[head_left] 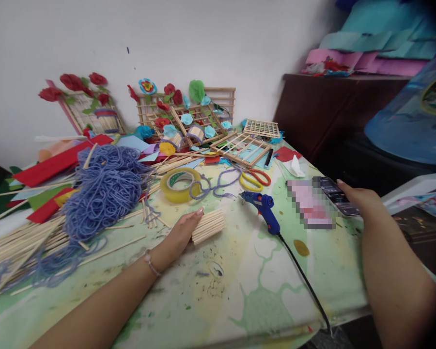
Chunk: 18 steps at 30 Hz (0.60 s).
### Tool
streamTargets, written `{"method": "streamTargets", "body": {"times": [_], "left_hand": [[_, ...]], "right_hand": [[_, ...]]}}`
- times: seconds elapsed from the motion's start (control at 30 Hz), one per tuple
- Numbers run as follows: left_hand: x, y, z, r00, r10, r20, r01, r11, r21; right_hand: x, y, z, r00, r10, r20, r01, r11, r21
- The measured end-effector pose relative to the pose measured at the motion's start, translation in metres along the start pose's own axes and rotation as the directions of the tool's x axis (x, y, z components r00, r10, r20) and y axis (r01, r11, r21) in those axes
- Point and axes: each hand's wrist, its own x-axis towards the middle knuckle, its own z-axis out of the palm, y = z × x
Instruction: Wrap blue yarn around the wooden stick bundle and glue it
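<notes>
My left hand point(183, 231) is closed around a short bundle of pale wooden sticks point(210, 226) set side by side, low over the table's middle. At the right, my right hand point(359, 196) grips a dark smartphone point(336, 195), thumb on its near edge. Beside that phone lies a blurred-out pink rectangle point(310, 203). A blue glue gun point(263, 208) rests between my hands, its black cord running toward the front edge. Past my left hand sit a roll of yellow tape point(165, 186) and scissors point(252, 182) with yellow and orange handles.
A heap of blue-purple yarn point(105, 184) lies over long wooden sticks point(22, 261) at the left. Stick lattices with paper flowers point(170, 116) lean on the wall. A dark cabinet point(312, 106) and a blue water bottle point(410, 126) stand at the right.
</notes>
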Motion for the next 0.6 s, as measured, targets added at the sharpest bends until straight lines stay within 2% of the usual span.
{"method": "streamTargets", "body": {"times": [0.1, 0.17, 0.2, 0.23, 0.27, 0.3, 0.33, 0.37, 0.4, 0.43, 0.5, 0.53, 0.6], "left_hand": [[0.001, -0.004, 0.0, 1.0, -0.009, 0.003, 0.009, 1.0, -0.014], [0.002, -0.006, -0.001, 0.999, -0.028, -0.015, 0.028, 0.999, -0.017], [0.002, -0.006, -0.001, 0.999, -0.037, -0.031, 0.036, 0.999, -0.019], [0.002, -0.006, -0.001, 0.998, -0.045, -0.052, 0.043, 0.999, -0.026], [0.002, -0.005, -0.001, 0.996, -0.051, -0.073, 0.049, 0.998, -0.038], [0.002, -0.005, -0.001, 0.994, -0.06, -0.09, 0.055, 0.997, -0.054], [0.002, -0.004, -0.001, 0.993, -0.07, -0.096, 0.063, 0.995, -0.074], [0.002, -0.004, -0.001, 0.992, -0.086, -0.096, 0.076, 0.992, -0.099], [0.002, -0.004, 0.0, 0.989, -0.111, -0.094, 0.098, 0.987, -0.127], [0.003, -0.003, 0.0, 0.986, -0.139, -0.09, 0.124, 0.98, -0.153], [0.004, -0.004, 0.002, 0.98, -0.184, -0.079, 0.168, 0.97, -0.178], [0.005, -0.005, 0.002, 0.98, -0.186, -0.077, 0.171, 0.971, -0.17], [0.007, -0.007, 0.003, 0.985, -0.147, -0.091, 0.135, 0.983, -0.125]], "right_hand": [[-0.019, -0.027, -0.01, 0.994, 0.089, -0.064, -0.087, 0.995, 0.044], [-0.033, -0.05, -0.017, 0.996, 0.052, -0.078, -0.034, 0.975, 0.218], [-0.041, -0.061, -0.019, 1.0, 0.006, -0.006, -0.004, 0.952, 0.305], [-0.048, -0.072, -0.021, 0.99, -0.099, 0.104, 0.054, 0.927, 0.372], [-0.055, -0.081, -0.021, 0.933, -0.24, 0.267, 0.117, 0.906, 0.406], [-0.061, -0.09, -0.02, 0.842, -0.368, 0.395, 0.19, 0.887, 0.421], [-0.067, -0.097, -0.018, 0.729, -0.472, 0.496, 0.272, 0.864, 0.424], [-0.073, -0.104, -0.014, 0.635, -0.542, 0.55, 0.343, 0.836, 0.427], [-0.079, -0.11, -0.009, 0.57, -0.589, 0.573, 0.405, 0.808, 0.428], [-0.085, -0.115, -0.003, 0.527, -0.619, 0.582, 0.454, 0.784, 0.423], [-0.098, -0.126, 0.011, 0.527, -0.647, 0.551, 0.526, 0.758, 0.386], [-0.105, -0.132, 0.019, 0.553, -0.653, 0.517, 0.558, 0.751, 0.353], [-0.119, -0.144, 0.032, 0.569, -0.687, 0.451, 0.622, 0.719, 0.31]]}}
